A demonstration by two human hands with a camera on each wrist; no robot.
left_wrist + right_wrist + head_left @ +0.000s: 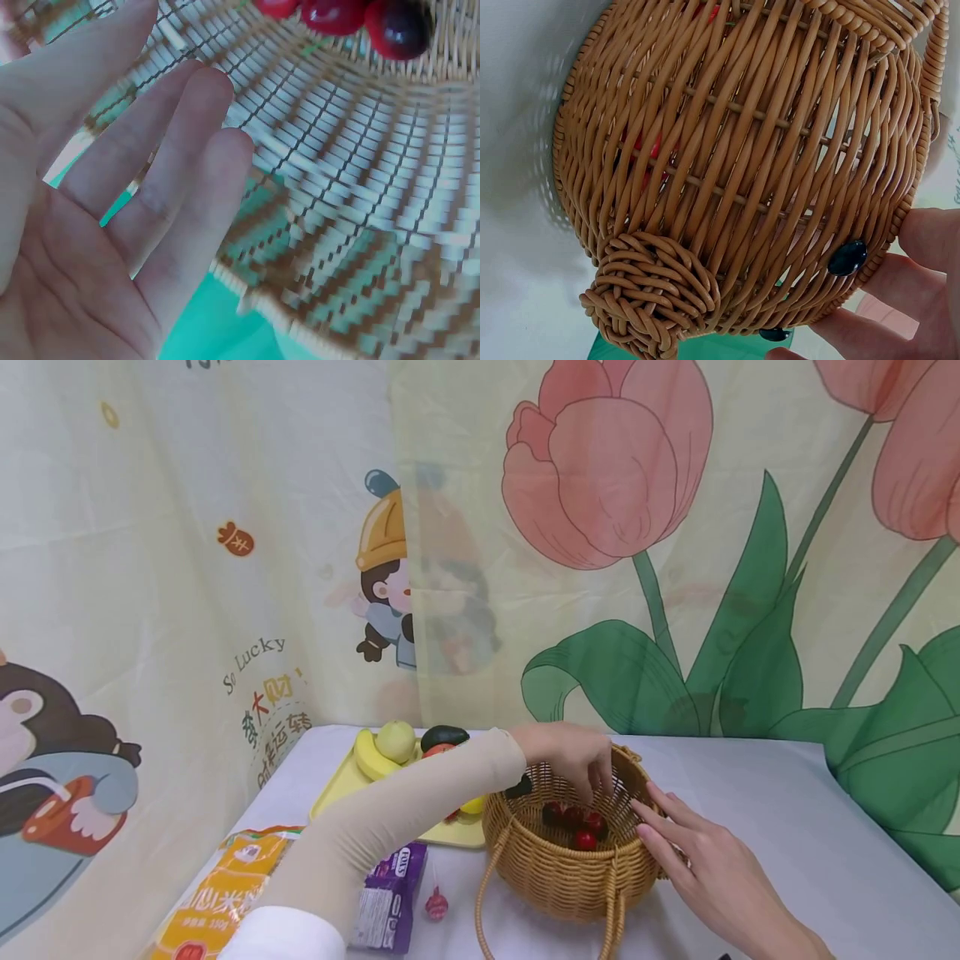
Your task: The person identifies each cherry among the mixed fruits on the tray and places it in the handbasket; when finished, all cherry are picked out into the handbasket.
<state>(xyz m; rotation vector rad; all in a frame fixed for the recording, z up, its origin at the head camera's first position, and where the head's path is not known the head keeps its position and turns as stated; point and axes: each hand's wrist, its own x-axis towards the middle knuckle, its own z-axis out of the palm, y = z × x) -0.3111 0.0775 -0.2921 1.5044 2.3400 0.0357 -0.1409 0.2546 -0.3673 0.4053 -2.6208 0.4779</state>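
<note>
A round wicker basket [562, 881] stands on the table, with several shiny dark-red round fruits [585, 839] lying at its bottom. My left hand [573, 756] reaches over the far rim, its fingers pointing down inside the basket. Seen from the left wrist, those fingers [202, 165] are loosely extended and hold nothing; the fruits [334, 13] lie apart from them. My right hand [712, 860] rests its fairly straight fingers on the basket's right rim. The right wrist view shows these fingertips [911, 281] touching the rim near a black button eye [847, 258].
A yellow tray [341, 785] at the back left carries a banana [369, 756], a pale green round fruit [395, 742] and a dark avocado-like fruit [442, 737]. An orange snack bag [225, 893], a purple packet [390, 902] and a lollipop [436, 904] lie left of the basket.
</note>
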